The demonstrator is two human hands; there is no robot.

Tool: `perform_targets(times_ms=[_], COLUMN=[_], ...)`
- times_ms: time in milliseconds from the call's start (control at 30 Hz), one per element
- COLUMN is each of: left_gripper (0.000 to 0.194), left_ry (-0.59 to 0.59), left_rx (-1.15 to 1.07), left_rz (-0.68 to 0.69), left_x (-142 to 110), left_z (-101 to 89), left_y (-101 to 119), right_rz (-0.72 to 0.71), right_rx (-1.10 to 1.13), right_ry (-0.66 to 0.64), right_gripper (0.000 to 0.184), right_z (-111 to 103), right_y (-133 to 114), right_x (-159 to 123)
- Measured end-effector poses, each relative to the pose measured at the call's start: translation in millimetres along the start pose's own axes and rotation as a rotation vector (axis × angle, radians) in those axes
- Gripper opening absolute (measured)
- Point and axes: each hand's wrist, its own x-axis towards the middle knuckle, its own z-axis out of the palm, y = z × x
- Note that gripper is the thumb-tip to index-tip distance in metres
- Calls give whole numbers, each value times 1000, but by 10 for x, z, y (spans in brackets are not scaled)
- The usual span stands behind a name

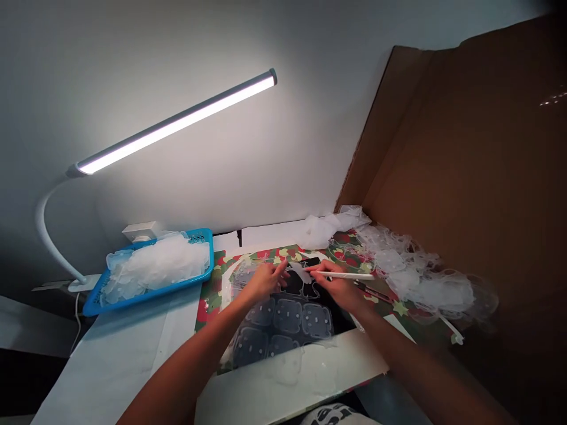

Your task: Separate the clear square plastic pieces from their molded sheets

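Note:
My right hand [333, 285] is closed round a slim white pen-like stick [354, 275], whose long end points to the right. The stick's other end meets a small translucent whitish piece [301, 272] lying on a black sheet [343, 316]. On the left side of that piece, my left hand [267, 280] has its fingers stretched and apart, close to the sheet. Nearer to me, several clear rounded-square pieces [287, 316] with small pale dots lie in rows on the sheet. Whether my left fingertips touch the whitish piece is too small to tell.
A blue basket [211, 251] heaped with translucent pieces stands at the left. Clear film scraps [411, 277] pile up at the right beside a tall cardboard panel [465, 159]. Overhead reaches a lit lamp [177, 124]. A white board [248, 392] lies along the front edge.

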Motion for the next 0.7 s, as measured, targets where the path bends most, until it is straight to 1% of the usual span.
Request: perform_targets(times_ms=[33,67,100,167,233,267,333,433,500,567,600,633,700], left_gripper=[69,63,53,32,19,17,19,22,22,22,23,24,27], left_ry=[-13,-24,-27,6,63,91,141,210,250,286,300,312,329], left_rx=[-4,-6,-2,24,57,72,101,142,166,182,191,209,264], left_rz=[-4,-4,-1,12,29,37,50,59,64,78,103,156,338], left_x=[96,170,218,246,207,175,113,55,25,-49,-117,-209,-451], left_z=[-12,-6,13,70,125,148,182,222,250,281,297,310,318], left_y=[30,47,53,33,-5,-24,-50,-56,-42,-20,-9,-1,-1], right_rz=[8,22,42,106,187,220,266,289,276,228,195,164,121], right_rx=[27,66,114,203,226,218,198,137,79,8,-37,-84,-162], right_ry=[-82,-129,-139,-68,-3,-12,-73,-139,-127,-92,-68,-43,-5], right_gripper=[24,24,24,29,32,33,34,33,32,32,32,31,31], right_z=[55,100,130,155,155,157,179,244,284,302,301,291,247], right_y=[-51,-78,-77,0,128,190,275,300,288,292,306,327,382], right_x=[-12,-1,32,147,280,336,410,432,421,419,424,434,462])
